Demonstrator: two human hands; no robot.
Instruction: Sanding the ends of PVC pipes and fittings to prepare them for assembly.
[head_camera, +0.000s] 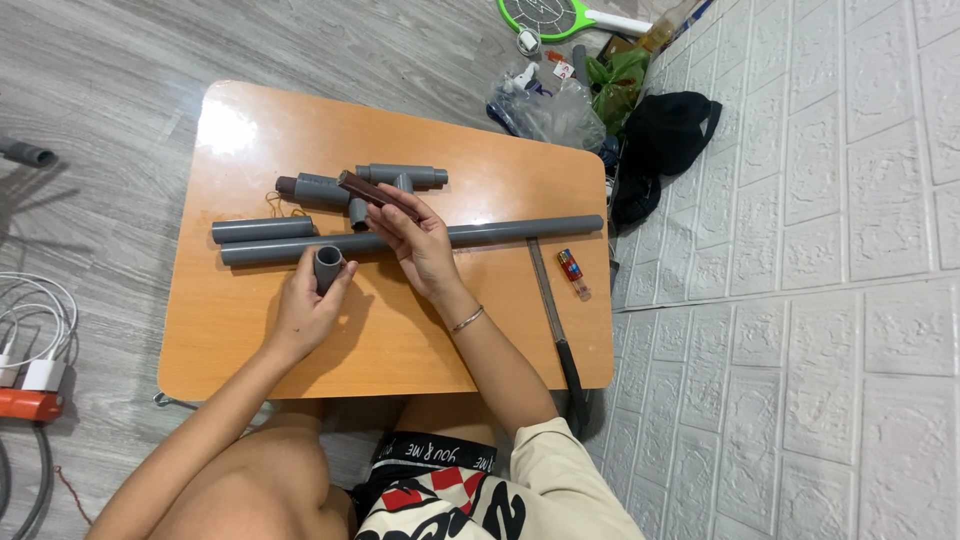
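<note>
Hard to say exactly what the dark reddish strip (375, 193) is, maybe sandpaper or a thin file, it's too small to tell. The right hand (420, 245) pinches it by one end, and the strip sticks out up and left over the pipe fittings (385, 180). The long grey pipe (420, 240) is partly hidden behind both hands. The left hand (305, 310) is wrapped around a short grey pipe piece (328, 267), open end facing up, held just above the low orange table (250, 330). Strip and short piece are near each other, not touching. A hacksaw (555, 320) lies off to the right, its handle running past the table edge, next to a small lighter (572, 272).
</note>
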